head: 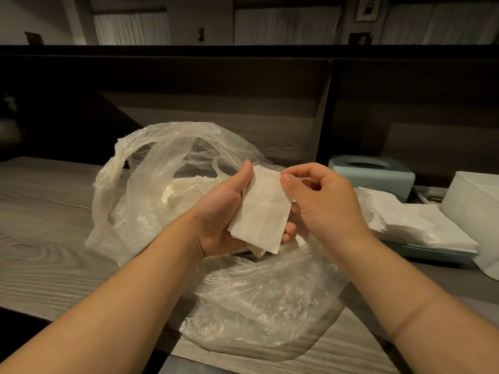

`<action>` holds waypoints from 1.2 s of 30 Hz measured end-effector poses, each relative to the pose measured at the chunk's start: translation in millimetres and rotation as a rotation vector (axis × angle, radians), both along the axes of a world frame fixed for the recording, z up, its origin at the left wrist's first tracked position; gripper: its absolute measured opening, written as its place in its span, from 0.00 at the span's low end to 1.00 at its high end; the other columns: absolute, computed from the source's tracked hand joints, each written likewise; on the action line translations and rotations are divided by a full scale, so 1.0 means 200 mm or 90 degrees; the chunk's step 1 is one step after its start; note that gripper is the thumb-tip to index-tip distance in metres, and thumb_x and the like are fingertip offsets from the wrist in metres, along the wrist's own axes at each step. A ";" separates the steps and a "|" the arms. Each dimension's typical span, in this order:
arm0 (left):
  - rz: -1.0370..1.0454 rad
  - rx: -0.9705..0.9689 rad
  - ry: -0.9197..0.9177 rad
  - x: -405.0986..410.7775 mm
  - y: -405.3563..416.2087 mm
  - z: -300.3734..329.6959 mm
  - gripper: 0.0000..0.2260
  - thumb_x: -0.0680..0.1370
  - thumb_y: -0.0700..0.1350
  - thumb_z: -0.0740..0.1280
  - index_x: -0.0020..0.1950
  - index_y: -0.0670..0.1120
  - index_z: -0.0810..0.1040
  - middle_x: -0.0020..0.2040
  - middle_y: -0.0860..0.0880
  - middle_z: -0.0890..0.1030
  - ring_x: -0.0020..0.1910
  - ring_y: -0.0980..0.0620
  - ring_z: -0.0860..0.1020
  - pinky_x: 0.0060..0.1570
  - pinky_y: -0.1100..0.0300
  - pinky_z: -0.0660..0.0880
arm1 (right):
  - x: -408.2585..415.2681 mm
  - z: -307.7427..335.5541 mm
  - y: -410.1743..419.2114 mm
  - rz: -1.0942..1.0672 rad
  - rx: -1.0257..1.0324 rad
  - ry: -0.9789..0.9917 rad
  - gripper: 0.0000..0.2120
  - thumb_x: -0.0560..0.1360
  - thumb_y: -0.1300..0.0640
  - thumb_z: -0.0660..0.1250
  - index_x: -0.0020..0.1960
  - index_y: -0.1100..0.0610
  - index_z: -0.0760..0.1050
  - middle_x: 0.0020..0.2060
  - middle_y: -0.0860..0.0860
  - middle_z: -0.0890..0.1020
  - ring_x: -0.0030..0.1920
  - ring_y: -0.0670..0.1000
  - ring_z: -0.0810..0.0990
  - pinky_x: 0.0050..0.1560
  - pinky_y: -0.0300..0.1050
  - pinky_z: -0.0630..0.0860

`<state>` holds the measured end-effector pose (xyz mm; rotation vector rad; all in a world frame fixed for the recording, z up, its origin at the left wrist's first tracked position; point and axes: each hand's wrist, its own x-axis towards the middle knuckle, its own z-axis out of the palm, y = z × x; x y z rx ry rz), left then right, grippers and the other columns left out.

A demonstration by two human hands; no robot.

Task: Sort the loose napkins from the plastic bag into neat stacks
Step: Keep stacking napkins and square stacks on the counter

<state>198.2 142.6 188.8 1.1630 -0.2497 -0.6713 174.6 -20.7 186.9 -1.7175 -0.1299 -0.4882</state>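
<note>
Left hand [224,211] palm up above the plastic bag [167,201], thumb laid along the far left edge of a small bunch of folded napkins [260,214], fingertips curling up from under its near right edge, so clamped on the bunch from both sides. Right hand [321,203] just right of the bunch, thumb and forefinger closed together on its top right corner, remaining fingers curled behind and partly hidden. Bunch tilted, far end up, lower corners fanned unevenly past the left palm. More loose napkins [186,190] heaped inside the open mouth of the plastic bag, beyond the left hand. Bag crumpled and spread over the grey wood-grain table [40,233]. Right of the bag, a flat stack of napkins [421,225] on a pale blue tray [432,256]; beyond that stack, a blue tissue box [372,171]; at the far right edge, a white paper roll [475,209]
</note>
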 end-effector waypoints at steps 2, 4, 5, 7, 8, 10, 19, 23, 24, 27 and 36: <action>-0.004 0.006 -0.006 0.00 0.00 0.00 0.36 0.81 0.70 0.49 0.61 0.45 0.85 0.58 0.38 0.83 0.51 0.40 0.81 0.55 0.46 0.78 | 0.01 -0.01 -0.01 -0.016 -0.042 -0.020 0.02 0.79 0.50 0.70 0.48 0.46 0.82 0.38 0.45 0.83 0.34 0.43 0.81 0.33 0.34 0.78; -0.014 -0.001 -0.004 0.00 0.00 0.00 0.36 0.81 0.70 0.50 0.67 0.44 0.82 0.58 0.37 0.82 0.49 0.40 0.81 0.55 0.45 0.77 | 0.01 -0.01 -0.01 -0.028 -0.077 -0.023 0.02 0.79 0.48 0.70 0.48 0.44 0.81 0.44 0.48 0.83 0.38 0.46 0.82 0.34 0.36 0.79; -0.017 -0.002 -0.004 0.00 0.00 0.00 0.36 0.81 0.70 0.50 0.69 0.44 0.80 0.58 0.37 0.82 0.48 0.39 0.81 0.54 0.45 0.77 | 0.02 -0.01 -0.01 -0.035 -0.101 -0.019 0.02 0.79 0.46 0.69 0.48 0.43 0.80 0.47 0.49 0.82 0.39 0.46 0.83 0.35 0.37 0.80; -0.024 0.003 -0.010 0.00 0.00 0.00 0.36 0.81 0.70 0.50 0.70 0.44 0.78 0.56 0.37 0.82 0.47 0.40 0.81 0.53 0.46 0.78 | 0.01 -0.01 -0.01 -0.033 -0.138 -0.009 0.03 0.79 0.46 0.69 0.50 0.44 0.80 0.53 0.50 0.79 0.38 0.43 0.83 0.32 0.32 0.77; -0.025 0.007 -0.012 0.00 0.00 0.00 0.36 0.81 0.70 0.50 0.71 0.44 0.77 0.56 0.37 0.82 0.47 0.40 0.81 0.52 0.46 0.78 | 0.01 -0.01 -0.01 -0.028 -0.149 -0.005 0.04 0.79 0.47 0.69 0.51 0.46 0.80 0.54 0.50 0.78 0.37 0.38 0.82 0.30 0.29 0.74; -0.026 0.014 -0.012 -0.01 0.00 0.00 0.35 0.82 0.70 0.50 0.72 0.45 0.76 0.55 0.37 0.82 0.46 0.40 0.81 0.51 0.47 0.79 | 0.00 0.00 -0.02 -0.019 -0.160 -0.001 0.05 0.80 0.49 0.69 0.52 0.50 0.80 0.55 0.50 0.76 0.34 0.32 0.79 0.26 0.27 0.71; -0.023 0.007 -0.005 0.01 0.00 -0.01 0.37 0.80 0.71 0.50 0.70 0.43 0.77 0.55 0.37 0.82 0.47 0.40 0.81 0.52 0.46 0.78 | 0.03 -0.02 -0.02 -0.056 -0.207 -0.052 0.05 0.79 0.49 0.69 0.45 0.42 0.78 0.51 0.43 0.75 0.45 0.41 0.78 0.36 0.30 0.76; -0.046 0.023 -0.021 0.01 0.01 -0.01 0.37 0.79 0.72 0.54 0.62 0.42 0.83 0.53 0.38 0.82 0.46 0.40 0.81 0.51 0.46 0.79 | 0.04 -0.01 -0.03 -0.048 -0.261 -0.057 0.06 0.80 0.49 0.68 0.44 0.40 0.76 0.51 0.41 0.73 0.49 0.41 0.76 0.49 0.40 0.78; -0.050 0.028 -0.036 0.01 0.02 -0.01 0.33 0.79 0.70 0.57 0.58 0.43 0.85 0.52 0.38 0.82 0.46 0.40 0.81 0.49 0.47 0.80 | 0.04 -0.01 -0.03 -0.044 -0.262 -0.061 0.06 0.80 0.49 0.68 0.45 0.40 0.76 0.51 0.40 0.73 0.50 0.41 0.76 0.51 0.42 0.78; -0.084 0.034 -0.069 -0.02 0.02 0.00 0.18 0.78 0.56 0.66 0.54 0.44 0.86 0.51 0.39 0.83 0.45 0.40 0.82 0.49 0.49 0.80 | 0.03 0.00 -0.03 -0.024 -0.249 -0.065 0.04 0.80 0.48 0.68 0.48 0.40 0.77 0.51 0.41 0.74 0.50 0.42 0.76 0.52 0.44 0.79; -0.102 0.038 -0.049 0.00 0.03 -0.01 0.16 0.77 0.45 0.64 0.61 0.38 0.80 0.52 0.33 0.80 0.48 0.37 0.81 0.58 0.44 0.74 | 0.03 -0.02 -0.02 0.029 -0.209 -0.042 0.08 0.82 0.46 0.65 0.57 0.39 0.81 0.51 0.44 0.80 0.45 0.44 0.80 0.49 0.48 0.81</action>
